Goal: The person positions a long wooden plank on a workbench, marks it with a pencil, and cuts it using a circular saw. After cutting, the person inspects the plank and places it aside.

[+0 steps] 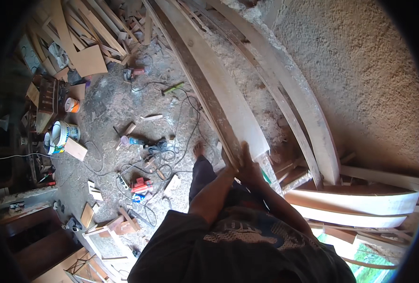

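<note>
A long dark-brown wooden plank (204, 89) runs from the top edge of the view down to my body, slanting to the right. My left hand (229, 159) is closed around its near end from the left side. On the right side of that same end, my right hand (249, 166) is closed too, close beside the left. The fingers are partly hidden by the plank and the hands. Just right of the plank lies a wide pale board (233, 101), its near end beside my right hand.
Curved boards (308, 113) lean along the rough wall (355, 66). Tangled cables (171, 160), a red power tool (141, 185) and offcuts lie on the dusty floor (110, 104). White buckets (65, 133) stand at left; a wood pile (91, 28) fills the far left. My bare foot (199, 150) is on the floor.
</note>
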{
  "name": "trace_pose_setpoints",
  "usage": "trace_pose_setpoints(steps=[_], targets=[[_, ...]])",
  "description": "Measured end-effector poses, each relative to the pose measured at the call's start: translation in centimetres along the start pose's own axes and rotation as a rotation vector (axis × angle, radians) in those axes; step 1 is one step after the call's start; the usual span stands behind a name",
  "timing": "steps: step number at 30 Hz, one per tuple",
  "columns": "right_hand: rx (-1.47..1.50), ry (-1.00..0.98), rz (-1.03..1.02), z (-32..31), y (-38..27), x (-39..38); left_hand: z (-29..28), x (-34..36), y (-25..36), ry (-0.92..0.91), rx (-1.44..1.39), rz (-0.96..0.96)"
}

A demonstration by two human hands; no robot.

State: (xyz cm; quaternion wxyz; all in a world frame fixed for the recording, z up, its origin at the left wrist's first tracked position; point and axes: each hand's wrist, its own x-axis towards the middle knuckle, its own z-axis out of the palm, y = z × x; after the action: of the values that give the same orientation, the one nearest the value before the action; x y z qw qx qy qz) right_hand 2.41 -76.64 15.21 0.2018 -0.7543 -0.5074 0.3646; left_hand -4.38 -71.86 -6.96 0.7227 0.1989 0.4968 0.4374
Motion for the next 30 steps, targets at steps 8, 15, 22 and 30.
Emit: trace_pose_setpoints(steps=[8,15,22,30], targets=[[-0.123,-0.019,0.193,-1.7,2.1,-0.5,4.7,-5.9,11.3,-0.139,0.045,-0.448],[-0.025,0.13,-0.035,0.8,5.1,0.1,8.2,-5.0,10.1,0.017,0.203,-0.06],[-0.078,-0.009,0.087,0.9,4.7,0.4,6.0,-3.9,7.3,-0.008,0.298,0.039],[-0.119,0.003,0.068,1.0,5.3,0.5,6.2,-3.7,6.8,-0.054,0.145,0.016]])
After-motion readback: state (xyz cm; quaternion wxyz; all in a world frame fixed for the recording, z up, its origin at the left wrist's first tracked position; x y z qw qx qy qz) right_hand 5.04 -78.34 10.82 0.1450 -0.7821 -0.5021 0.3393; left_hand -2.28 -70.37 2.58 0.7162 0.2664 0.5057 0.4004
